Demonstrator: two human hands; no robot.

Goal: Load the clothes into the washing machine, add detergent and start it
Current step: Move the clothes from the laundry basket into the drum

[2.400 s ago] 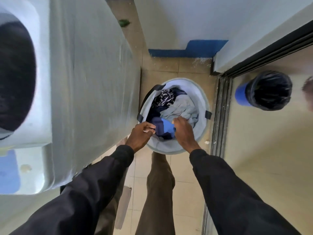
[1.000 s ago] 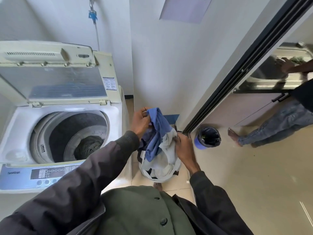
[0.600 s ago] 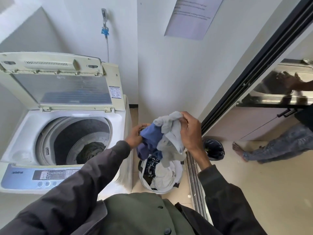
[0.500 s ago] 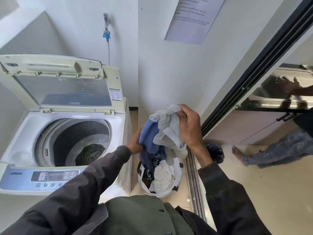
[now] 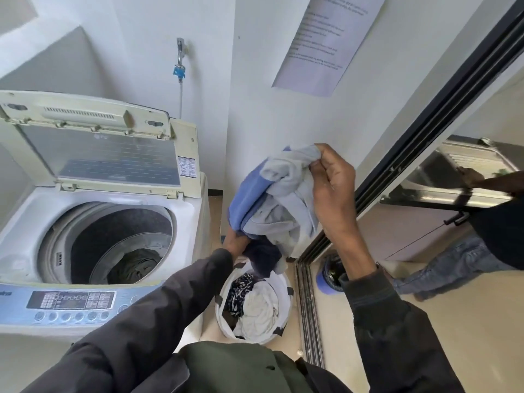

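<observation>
A top-loading washing machine (image 5: 93, 251) fills the left side, its lid (image 5: 93, 143) propped upright against the white wall, so the round drum (image 5: 113, 239) lies open; a dark green garment (image 5: 133, 265) sits crumpled at the drum's bottom. Along the machine's front edge runs a pale blue control panel (image 5: 71, 303) with a display and a row of round buttons. To the right a dark sliding door frame (image 5: 425, 131) slants from the top corner toward the floor, and a printed paper notice (image 5: 326, 43) hangs on the wall above. On the tiled floor between machine and door track stands a white laundry basket (image 5: 285, 316), holding a white garment and a black-and-white patterned one. Raised above the basket, to the right of the machine, is a bundle of clothes (image 5: 278, 202): a pale grey piece on top, a blue one at its left, a dark navy one hanging below. The right hand (image 5: 331, 191) pinches the grey cloth at the bundle's top between thumb and fingers. The left hand (image 5: 234, 242) is closed under the bundle's lower left, mostly hidden by fabric. A small blue bin (image 5: 329, 276) with a black liner stands just past the door track, and a water tap (image 5: 180, 56) with a blue fitting is on the wall behind the machine.
</observation>
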